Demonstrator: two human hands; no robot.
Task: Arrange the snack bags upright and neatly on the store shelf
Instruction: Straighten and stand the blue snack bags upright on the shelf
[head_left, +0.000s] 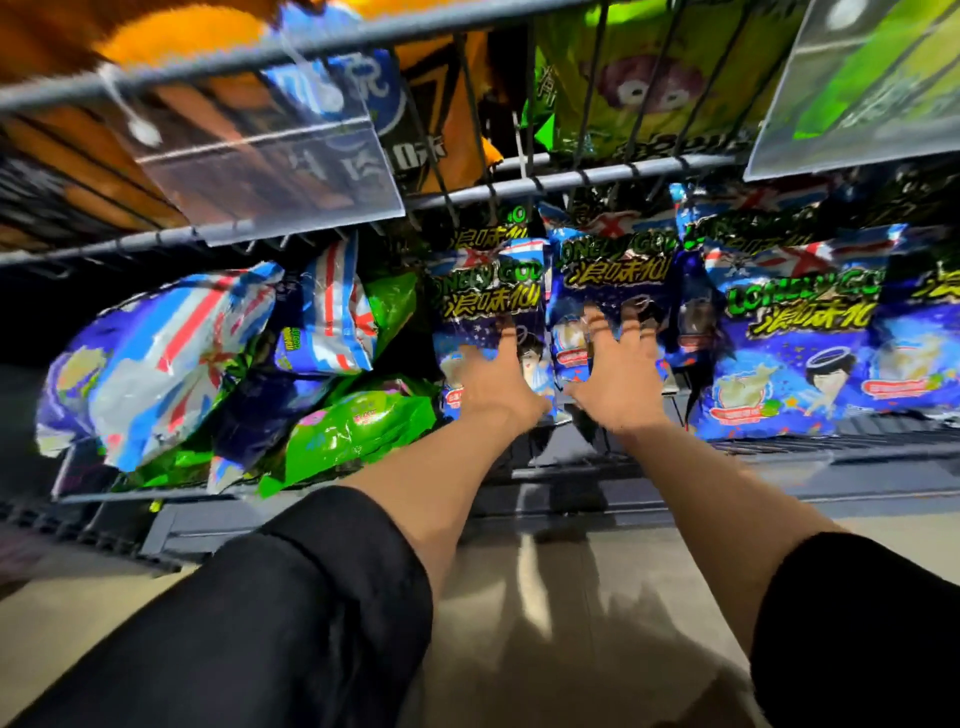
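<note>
Roughly half done: blue snack bags (789, 338) stand upright toward the shelf (649, 457) right end, while left hand (493, 384) and right hand (618, 384), each grip spread, press middle bags; the tumbled heap (171, 364) at its left end remains.

Both arms outstretched, left grip (496, 382) and right grip (615, 382) splayed.

Grey wire racks (571, 179) with clear plastic label holders (270, 171) stand over a glossy beige floor (597, 597).
</note>
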